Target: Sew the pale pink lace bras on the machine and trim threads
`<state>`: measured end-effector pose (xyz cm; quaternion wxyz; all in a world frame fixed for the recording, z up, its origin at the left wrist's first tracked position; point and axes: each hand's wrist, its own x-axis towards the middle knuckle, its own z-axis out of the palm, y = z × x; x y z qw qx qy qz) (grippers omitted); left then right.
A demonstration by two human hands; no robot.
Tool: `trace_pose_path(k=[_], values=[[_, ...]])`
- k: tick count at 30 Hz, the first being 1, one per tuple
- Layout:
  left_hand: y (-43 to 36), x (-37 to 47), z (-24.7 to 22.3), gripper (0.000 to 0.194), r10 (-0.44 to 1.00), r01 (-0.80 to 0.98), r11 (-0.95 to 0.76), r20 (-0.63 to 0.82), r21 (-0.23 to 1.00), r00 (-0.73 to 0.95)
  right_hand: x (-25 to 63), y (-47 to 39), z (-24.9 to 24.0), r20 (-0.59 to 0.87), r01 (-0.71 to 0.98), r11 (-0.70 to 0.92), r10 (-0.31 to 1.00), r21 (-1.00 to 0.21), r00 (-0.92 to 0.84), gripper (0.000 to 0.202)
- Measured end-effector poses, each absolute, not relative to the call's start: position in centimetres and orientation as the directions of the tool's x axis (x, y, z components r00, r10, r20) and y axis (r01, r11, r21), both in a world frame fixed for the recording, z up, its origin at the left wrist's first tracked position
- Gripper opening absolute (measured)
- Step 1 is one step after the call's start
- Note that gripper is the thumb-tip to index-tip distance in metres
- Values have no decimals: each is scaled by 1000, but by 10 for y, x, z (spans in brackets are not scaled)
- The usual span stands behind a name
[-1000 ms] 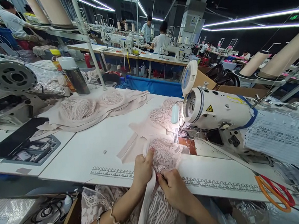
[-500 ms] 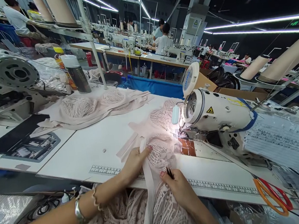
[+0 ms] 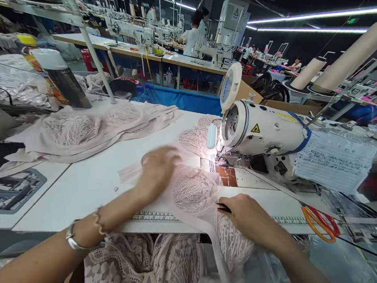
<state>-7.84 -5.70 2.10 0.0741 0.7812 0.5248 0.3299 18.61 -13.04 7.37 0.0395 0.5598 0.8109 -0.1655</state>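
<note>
A pale pink lace bra piece [image 3: 193, 190] lies on the white sewing table, in front of the lit needle area of a sewing machine [image 3: 263, 127]. Above its left side is my left hand [image 3: 159, 168], smeared by motion, so its fingers cannot be made out. My right hand [image 3: 243, 212] is closed at the lace piece's right edge, round a small dark tool [image 3: 223, 207], perhaps tweezers. A pale strap hangs from the piece over the table's front edge. More lace cups [image 3: 177, 267] hang below that edge.
Stacked lace pieces [image 3: 74, 130] lie at the left, near a spray can [image 3: 64, 82]. Orange and red scissors [image 3: 319, 222] rest at the right front. A handwritten sheet [image 3: 333, 158] covers part of the machine. Two people [image 3: 193, 36] are at far tables.
My left hand has let go of the strap and moved up and left. My right hand has moved right with the dark tool. The view has shifted, and the strap now hangs further right.
</note>
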Motion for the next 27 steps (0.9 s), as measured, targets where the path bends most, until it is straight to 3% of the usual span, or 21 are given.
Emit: trace_pose_path(k=[1, 4, 7, 9, 11, 14, 16, 18, 20, 24, 27], values=[[-63, -58, 15, 30, 738, 639, -672, 408, 374, 538, 189, -123, 86, -262, 910, 365, 875, -199, -408, 18], [-75, -4, 0, 31, 492, 419, -867, 329, 269, 806, 202, -100, 115, -322, 860, 491, 799, -139, -508, 13], [-68, 19, -5, 61, 469, 408, -875, 255, 260, 846, 218, -81, 113, -327, 885, 462, 830, -49, -452, 19], [-53, 17, -3, 77, 474, 380, -863, 277, 333, 836, 223, -71, 94, -228, 933, 358, 907, -20, -353, 18], [-36, 11, 0, 65, 449, 295, -851, 312, 434, 837, 221, -62, 66, -71, 962, 258, 962, -94, -265, 18], [-14, 8, 0, 15, 465, 239, -803, 323, 545, 824, 209, -51, 29, 71, 964, 44, 997, -261, -26, 14], [-8, 10, -4, 27, 518, 280, -781, 327, 559, 791, 202, -47, 14, 75, 941, -93, 989, -324, 124, 9], [-11, 14, -8, 26, 559, 321, -772, 345, 549, 754, 199, -45, 8, 80, 920, -149, 979, -362, 190, 12], [-19, 17, -12, 27, 568, 375, -799, 383, 470, 728, 199, -45, 7, 103, 918, -130, 978, -375, 181, 19], [-36, 16, -17, 62, 493, 501, -859, 422, 100, 761, 202, -51, 4, 200, 940, -11, 976, -340, 84, 19], [-41, 16, -18, 65, 464, 540, -836, 394, -103, 793, 203, -55, -1, 265, 948, 70, 964, -310, 15, 13]])
